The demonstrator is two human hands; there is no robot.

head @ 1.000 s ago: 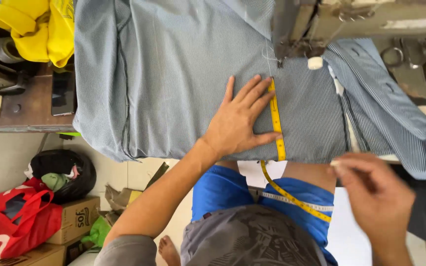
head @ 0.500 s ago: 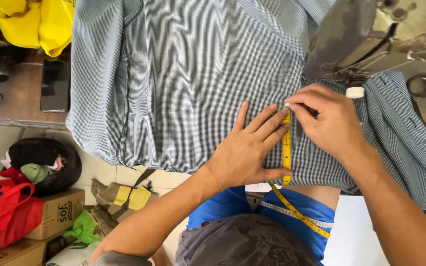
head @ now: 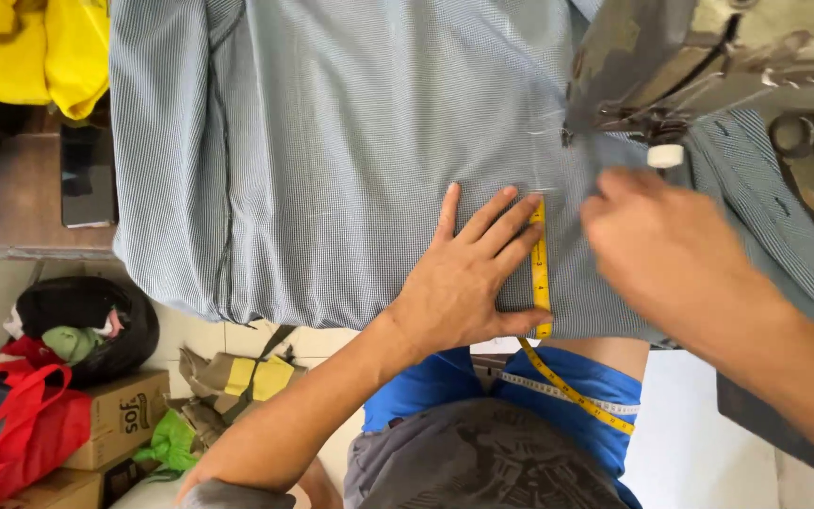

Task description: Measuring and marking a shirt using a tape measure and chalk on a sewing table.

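At the upper left of the frame, a bright yellow cloth [head: 44, 47] is lying bunched on a brown wooden tabletop [head: 11, 203], with a dark flat phone [head: 87, 174] resting just below it. In the lower left corner, a red fabric bag [head: 7, 438] is sitting beside a brown cardboard box [head: 124, 415] and a black round container stuffed with rags [head: 87, 325].

Across the upper middle, a pale blue-grey finely checked shirt [head: 350, 151] is lying spread flat over the table edge. The left hand [head: 468, 278] is pressing flat on the shirt near its lower edge, fingers spread wide, and pinning a yellow measuring tape [head: 540, 273] that is running upright along the index finger; the tape's loose end is trailing down to the lower centre over the person's blue shorts [head: 445, 377].

To the right, the right hand [head: 675, 254] is hovering blurred above the shirt, just beside the tape; I cannot tell whether its fingers are gripping anything. At the upper right, a worn grey metal sewing machine head [head: 708, 57] is overhanging the cloth.
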